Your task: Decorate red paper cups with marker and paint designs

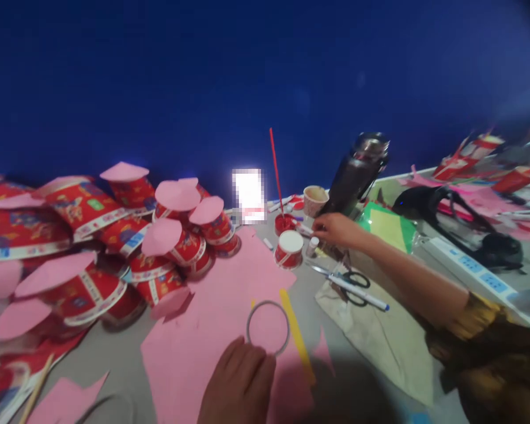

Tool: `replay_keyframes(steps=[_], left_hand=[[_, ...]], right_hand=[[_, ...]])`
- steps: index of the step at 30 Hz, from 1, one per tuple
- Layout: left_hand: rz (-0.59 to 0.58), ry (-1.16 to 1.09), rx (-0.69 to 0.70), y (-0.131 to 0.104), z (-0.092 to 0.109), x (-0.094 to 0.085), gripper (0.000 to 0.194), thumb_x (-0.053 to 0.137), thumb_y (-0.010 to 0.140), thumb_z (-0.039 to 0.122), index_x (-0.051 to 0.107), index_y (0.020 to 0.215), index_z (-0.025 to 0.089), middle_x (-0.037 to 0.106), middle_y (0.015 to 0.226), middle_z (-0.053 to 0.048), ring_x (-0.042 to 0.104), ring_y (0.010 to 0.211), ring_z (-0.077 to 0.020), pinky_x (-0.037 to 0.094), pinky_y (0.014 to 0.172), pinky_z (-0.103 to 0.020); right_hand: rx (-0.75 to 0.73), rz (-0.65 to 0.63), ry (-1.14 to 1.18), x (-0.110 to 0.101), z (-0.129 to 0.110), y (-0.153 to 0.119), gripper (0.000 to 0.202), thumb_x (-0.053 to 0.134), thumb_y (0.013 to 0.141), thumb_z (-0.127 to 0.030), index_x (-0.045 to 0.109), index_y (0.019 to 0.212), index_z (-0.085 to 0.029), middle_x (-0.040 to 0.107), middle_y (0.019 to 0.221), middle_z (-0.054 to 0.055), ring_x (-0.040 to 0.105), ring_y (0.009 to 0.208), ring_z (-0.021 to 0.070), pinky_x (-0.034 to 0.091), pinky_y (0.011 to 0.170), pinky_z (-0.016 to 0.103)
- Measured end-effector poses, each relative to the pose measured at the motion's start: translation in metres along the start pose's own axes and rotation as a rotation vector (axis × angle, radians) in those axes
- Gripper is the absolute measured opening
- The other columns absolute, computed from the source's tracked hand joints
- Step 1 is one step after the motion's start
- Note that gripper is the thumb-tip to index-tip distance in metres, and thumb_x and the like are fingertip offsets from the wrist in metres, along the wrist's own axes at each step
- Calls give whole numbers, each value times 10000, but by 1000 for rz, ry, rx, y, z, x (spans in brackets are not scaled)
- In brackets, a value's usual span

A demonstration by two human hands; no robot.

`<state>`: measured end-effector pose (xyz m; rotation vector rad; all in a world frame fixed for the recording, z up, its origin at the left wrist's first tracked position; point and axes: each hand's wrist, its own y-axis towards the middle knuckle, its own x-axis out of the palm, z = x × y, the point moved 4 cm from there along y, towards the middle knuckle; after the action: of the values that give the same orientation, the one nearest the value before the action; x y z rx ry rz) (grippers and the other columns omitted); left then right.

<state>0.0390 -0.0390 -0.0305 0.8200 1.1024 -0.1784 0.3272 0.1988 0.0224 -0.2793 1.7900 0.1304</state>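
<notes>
My left hand rests low in the middle on a big sheet of pink paper. Its fingers are curled against the near edge of a thin grey ring, which lies flat on that sheet. Farther off to the right, my right hand reaches over the table, its fingers closed at the end of a white marker. Beside them stand a small white-capped bottle, a red cup with a white lid and a red dish holding an upright red stick.
Red patterned paper cups with pink paper cones crowd the left. Black-handled scissors and a blue-tipped marker lie on a pale cloth. A black flask, a paper cup and a power strip stand right.
</notes>
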Motion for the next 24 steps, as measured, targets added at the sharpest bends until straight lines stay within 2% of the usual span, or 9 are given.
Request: replay_keyframes(steps=[3, 5, 7, 9, 12, 14, 17, 19, 24], left_hand=[[34, -10, -20, 4, 3, -5, 245, 520, 1006, 25, 647, 977, 234, 713, 827, 18, 701, 759, -165, 582, 1045, -391], [47, 14, -41, 3, 3, -4, 263, 495, 1020, 21, 621, 929, 233, 698, 810, 31, 691, 746, -151, 570, 1070, -368], [16, 27, -21, 0, 4, -2, 261, 496, 1006, 7, 632, 968, 226, 703, 835, 35, 696, 775, -144, 554, 1118, -369], [20, 40, 4, -2, 5, -4, 270, 501, 987, 2, 658, 1053, 211, 726, 883, 19, 712, 836, -160, 563, 1116, -384], [16, 23, 6, -1, 8, -11, 314, 484, 978, 2, 677, 1137, 192, 755, 942, -14, 726, 917, -192, 601, 1039, -384], [-10, -3, -15, 1, 9, -14, 316, 472, 989, 11, 683, 1135, 194, 760, 943, -18, 728, 915, -196, 617, 998, -376], [-8, -7, -47, 2, 11, -15, 271, 479, 1029, 50, 684, 1113, 206, 763, 928, -8, 734, 883, -190, 631, 978, -374], [17, -20, -94, 1, 11, -14, 250, 486, 1049, 66, 683, 1086, 216, 766, 933, -5, 741, 873, -179, 634, 1000, -377], [46, -88, -204, -1, 11, -13, 223, 483, 1089, 121, 677, 1071, 229, 782, 986, -24, 760, 915, -185, 636, 1026, -394]], right_hand=[[64, 71, -12, -11, 5, -13, 215, 653, 987, -313, 812, 1023, -173, 833, 978, 114, 730, 831, 245, 420, 658, 301], [82, 242, 52, -26, 1, -33, 255, 661, 974, -361, 784, 1130, -202, 815, 912, 74, 699, 745, 226, 435, 640, 307], [3, 395, 219, -39, -12, -61, 443, 716, 939, -362, 692, 1362, -233, 796, 872, 30, 647, 650, 190, 474, 626, 306], [-95, 417, 358, -41, -31, -90, 527, 717, 948, -338, 638, 1463, -260, 763, 815, 0, 591, 581, 162, 481, 579, 296], [-196, 265, 610, -24, -59, -122, 308, 631, 1006, -272, 765, 1283, -286, 747, 759, -10, 633, 582, 151, 518, 559, 271], [-228, 104, 743, -5, -74, -133, 255, 621, 1016, -276, 804, 1192, -270, 805, 904, 32, 746, 735, 186, 581, 619, 275], [-318, -82, 849, 18, -91, -140, 311, 762, 962, -372, 794, 1247, -251, 810, 1131, 81, 781, 956, 237, 626, 741, 298], [-394, -114, 883, 27, -99, -141, 421, 852, 906, -426, 781, 1277, -241, 797, 1136, 88, 770, 984, 237, 623, 789, 302], [-374, -7, 891, 36, -111, -135, 191, 680, 1041, -298, 837, 1109, -213, 818, 966, 71, 762, 848, 184, 599, 779, 283]])
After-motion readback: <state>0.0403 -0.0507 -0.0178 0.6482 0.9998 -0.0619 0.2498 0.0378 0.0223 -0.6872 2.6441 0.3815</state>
